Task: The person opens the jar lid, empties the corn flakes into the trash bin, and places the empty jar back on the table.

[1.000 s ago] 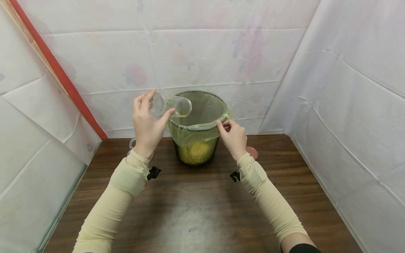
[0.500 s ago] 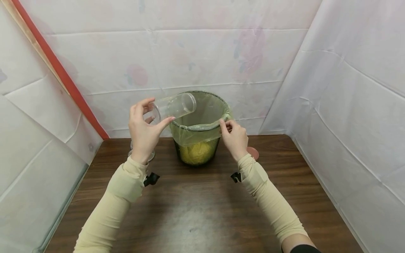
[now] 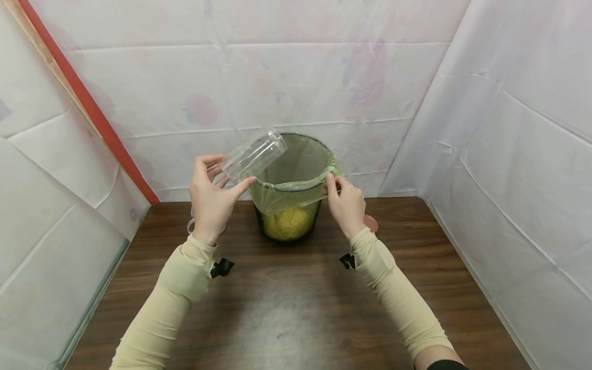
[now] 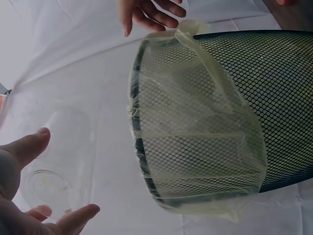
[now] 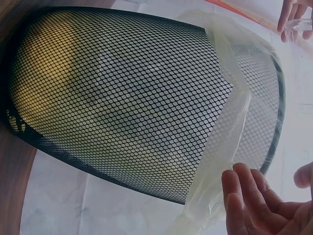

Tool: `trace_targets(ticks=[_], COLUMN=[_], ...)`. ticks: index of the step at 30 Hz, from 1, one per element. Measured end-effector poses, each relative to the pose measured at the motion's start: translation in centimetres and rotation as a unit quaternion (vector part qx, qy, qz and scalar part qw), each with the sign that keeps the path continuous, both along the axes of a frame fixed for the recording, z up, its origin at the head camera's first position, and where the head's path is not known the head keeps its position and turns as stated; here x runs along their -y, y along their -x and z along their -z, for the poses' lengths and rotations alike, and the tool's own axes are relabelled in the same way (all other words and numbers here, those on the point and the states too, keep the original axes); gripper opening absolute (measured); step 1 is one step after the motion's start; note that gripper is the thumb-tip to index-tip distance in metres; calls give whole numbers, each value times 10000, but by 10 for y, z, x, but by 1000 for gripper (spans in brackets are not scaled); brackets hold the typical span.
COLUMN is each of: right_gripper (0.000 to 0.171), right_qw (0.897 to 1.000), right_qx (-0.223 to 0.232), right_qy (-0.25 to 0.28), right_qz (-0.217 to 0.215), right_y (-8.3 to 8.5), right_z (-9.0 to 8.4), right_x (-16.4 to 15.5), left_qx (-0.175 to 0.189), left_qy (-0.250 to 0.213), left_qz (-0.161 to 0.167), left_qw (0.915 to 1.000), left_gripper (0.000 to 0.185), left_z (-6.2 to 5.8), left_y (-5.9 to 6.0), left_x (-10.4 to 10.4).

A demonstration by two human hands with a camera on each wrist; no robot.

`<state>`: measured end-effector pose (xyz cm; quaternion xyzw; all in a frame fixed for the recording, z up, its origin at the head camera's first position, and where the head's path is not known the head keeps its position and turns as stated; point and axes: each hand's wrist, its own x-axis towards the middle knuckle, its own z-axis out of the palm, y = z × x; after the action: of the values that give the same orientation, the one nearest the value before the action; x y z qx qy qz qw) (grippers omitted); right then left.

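My left hand (image 3: 209,205) grips a clear plastic jar (image 3: 254,156) near its lower end, thumb on one side and fingers on the other. The jar is tilted, with its far end higher and overlapping the opening of a dark mesh wastebasket (image 3: 263,223). A thin pale-yellow bag (image 3: 282,201) lines the basket and is folded down over its rim. At the rim's right side is my right hand (image 3: 349,205); in the right wrist view its fingers (image 5: 254,191) are extended close beside the bag's folded edge, the thumb apart. Something yellow shows through the mesh low in the basket.
A round pinkish-red disc (image 3: 371,223) lies on the wooden table (image 3: 282,303) to the right of the basket. Clear round items (image 3: 191,225) sit partly hidden behind the left wrist. White patterned sheeting (image 3: 296,87) stands behind and along both sides.
The jar's far end has swung upward, from near level to raised. My left hand has lowered slightly. My right hand has shifted a little right along the rim.
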<state>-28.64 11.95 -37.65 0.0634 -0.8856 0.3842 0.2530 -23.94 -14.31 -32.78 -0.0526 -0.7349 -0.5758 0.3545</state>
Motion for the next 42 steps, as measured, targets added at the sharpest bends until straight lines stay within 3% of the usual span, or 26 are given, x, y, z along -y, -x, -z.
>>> trace_targets(ticks=[7,13,17,22,27,30,37,42], right_gripper=[53,48,47,50,51,51,60,69], right_qw=[9998,9988,9973,9945,9913,9888,9763,9683], right_qx=[-111,-274,-310,-228,-289,-371,-595,-455], right_qy=[-115,-293,-360,-428,-662,-804,-1306,-1545], right_qz=[-121,-292,-556,-928,-1097,-1205,-1618,-1910], right_y=[-6,-14,-19,-28,-33,-37,-43,-48], right_z=[7,13,18,23,27,29,37,43], right_x=[-1,0,-1,-3,-4,-5,-5,-6], left_qx=[66,139,236,123,-250,-292,-15,-140], left_qy=[-258,-263,-331,-711,-1269,-1432,-1206,-839], left_qz=[-27,-174,-212,104,630,743,415,173], left_qw=[9996,9994,9989,9973,9896,9865,9918,9962], left_gripper=[72,84,78,72,69,68,65,66], left_z=[7,17,22,24,28,30,41,51], left_y=[-3,-4,-5,-8,-10,-11,-13,-12], left_x=[2,4,5,5,5,5,6,6])
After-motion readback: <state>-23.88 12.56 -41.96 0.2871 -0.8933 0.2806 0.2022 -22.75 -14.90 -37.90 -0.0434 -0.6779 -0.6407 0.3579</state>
